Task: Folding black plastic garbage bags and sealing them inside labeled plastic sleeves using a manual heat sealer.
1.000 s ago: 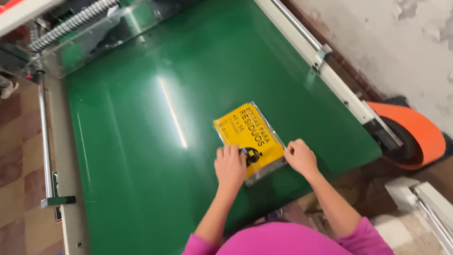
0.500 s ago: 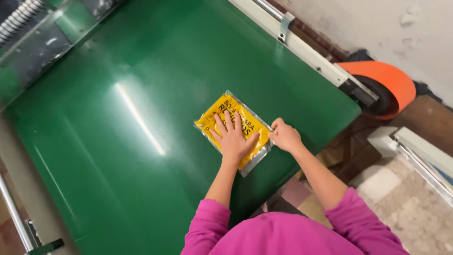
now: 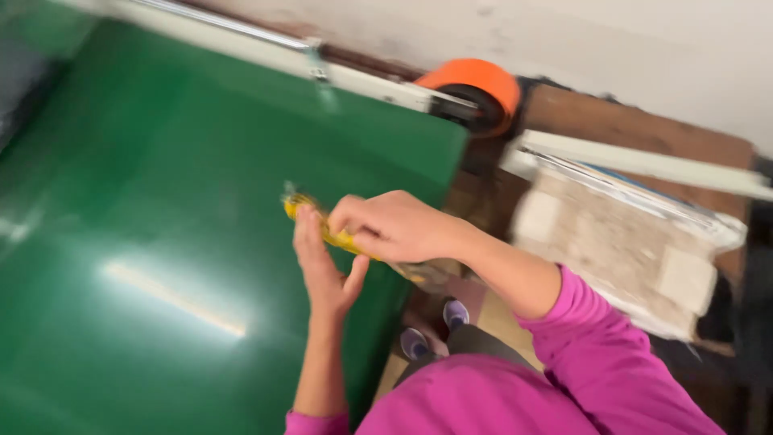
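Yellow flat packet [image 3: 322,229], seen edge-on, lifted just above the near edge of the green worktop [image 3: 161,201]. Right hand [image 3: 394,228]: grip clenched on the packet's upper edge. Left hand [image 3: 322,270]: fingers extended, palm flat against the packet's side, grip not closed. Print blurred. Orange wheel [image 3: 475,80] beyond the worktop's far corner. Pale stacked bundle [image 3: 628,250] to the right.

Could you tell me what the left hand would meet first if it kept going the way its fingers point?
Probably the yellow packet: the left hand points up-screen, fingertips already at it, right hand gripping it. Beyond lies green belt. Blur obscures depth.
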